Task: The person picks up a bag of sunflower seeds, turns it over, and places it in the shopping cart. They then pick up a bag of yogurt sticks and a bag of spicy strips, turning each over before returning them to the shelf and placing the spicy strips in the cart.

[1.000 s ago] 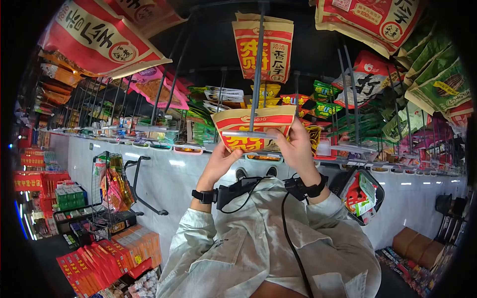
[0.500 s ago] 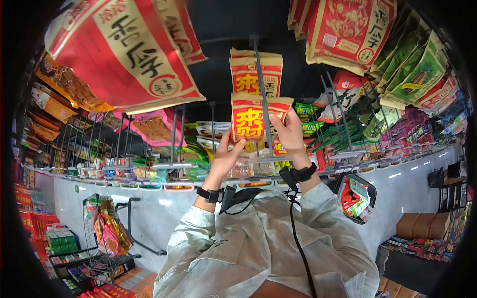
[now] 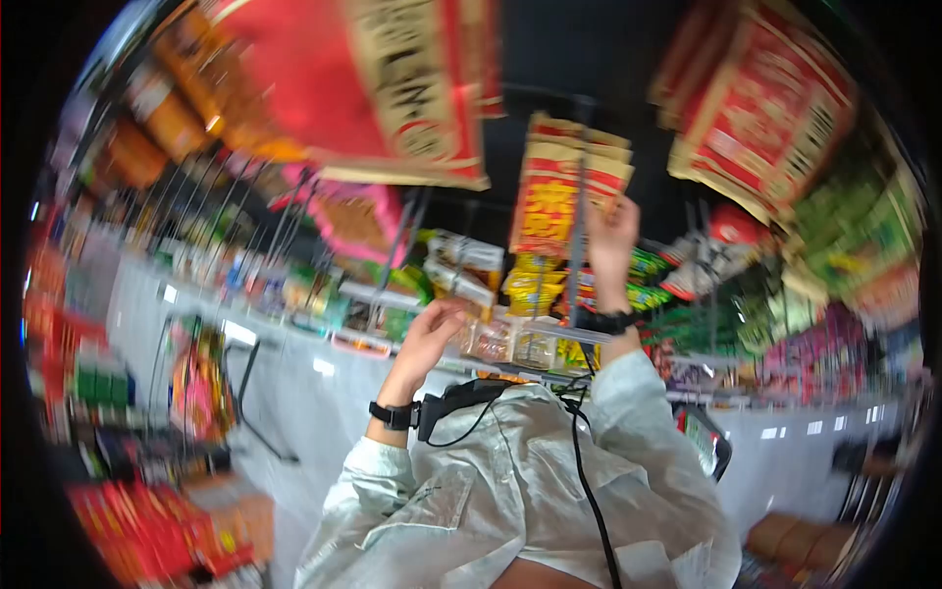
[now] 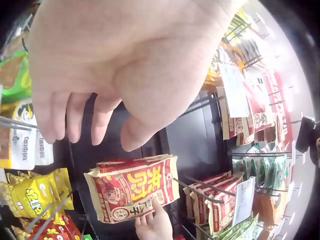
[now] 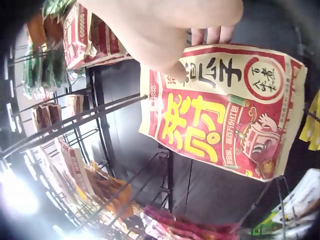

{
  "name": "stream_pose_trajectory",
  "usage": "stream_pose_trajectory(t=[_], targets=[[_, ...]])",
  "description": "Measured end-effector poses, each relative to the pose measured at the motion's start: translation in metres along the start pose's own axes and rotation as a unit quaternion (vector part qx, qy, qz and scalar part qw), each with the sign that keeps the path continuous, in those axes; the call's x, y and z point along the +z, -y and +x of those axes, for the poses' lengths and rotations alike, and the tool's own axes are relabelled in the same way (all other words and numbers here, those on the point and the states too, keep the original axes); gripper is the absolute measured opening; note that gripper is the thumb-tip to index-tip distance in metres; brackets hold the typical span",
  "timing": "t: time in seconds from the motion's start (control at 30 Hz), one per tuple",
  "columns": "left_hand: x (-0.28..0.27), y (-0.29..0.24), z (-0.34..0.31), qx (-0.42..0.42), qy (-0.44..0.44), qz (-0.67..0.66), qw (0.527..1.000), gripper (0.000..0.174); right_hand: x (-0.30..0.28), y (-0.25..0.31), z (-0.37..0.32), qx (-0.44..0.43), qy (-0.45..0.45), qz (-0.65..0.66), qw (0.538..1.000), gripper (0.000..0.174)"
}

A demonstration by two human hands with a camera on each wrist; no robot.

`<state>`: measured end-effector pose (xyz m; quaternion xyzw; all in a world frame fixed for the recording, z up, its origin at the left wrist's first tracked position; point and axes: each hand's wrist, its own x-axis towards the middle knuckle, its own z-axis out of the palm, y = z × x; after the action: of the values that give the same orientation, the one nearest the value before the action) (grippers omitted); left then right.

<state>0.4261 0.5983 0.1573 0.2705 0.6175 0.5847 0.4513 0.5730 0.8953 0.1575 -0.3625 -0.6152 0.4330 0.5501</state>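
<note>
A red and tan bag of melon seeds [image 3: 546, 208] with large yellow characters hangs on a metal hook, and others like it are behind. My right hand [image 3: 613, 240] pinches the bag by one side edge. In the right wrist view the thumb lies over the front of the seed bag [image 5: 210, 135], with fingertips showing behind it. My left hand [image 3: 422, 342] is lower and to the left, apart from the bag, holding nothing. Its fingers are loosely bent in the left wrist view, above the seed bag [image 4: 127, 187] and the right hand [image 4: 155, 226].
Larger red seed bags [image 3: 392, 88] hang close at upper left, and more red bags [image 3: 770, 118] at upper right. Yellow snack packets [image 3: 533, 285] sit below the hook. Long metal hooks [image 5: 95, 112] stick out from the rack. A cart [image 3: 201, 383] stands at left on the floor.
Both hands held a seed bag near the hook's front end; it has moved back along the hook to the others. The left hand has let go and dropped down left; the right still holds on.
</note>
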Motion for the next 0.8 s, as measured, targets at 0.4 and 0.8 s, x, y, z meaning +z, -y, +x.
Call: stream_pose_trajectory(t=[0.4,0.8], targets=[[-0.046,0.040,-0.154,-0.052,-0.283,-0.047,0.957,0.027,-0.096,-0.007,-0.125,0.081,0.116,0.048,0.989,0.023],[-0.162,0.068,-0.273,0.011,-0.336,-0.084,0.938,0.027,0.010,0.067,-0.251,0.195,0.281,0.057,0.938,0.011]])
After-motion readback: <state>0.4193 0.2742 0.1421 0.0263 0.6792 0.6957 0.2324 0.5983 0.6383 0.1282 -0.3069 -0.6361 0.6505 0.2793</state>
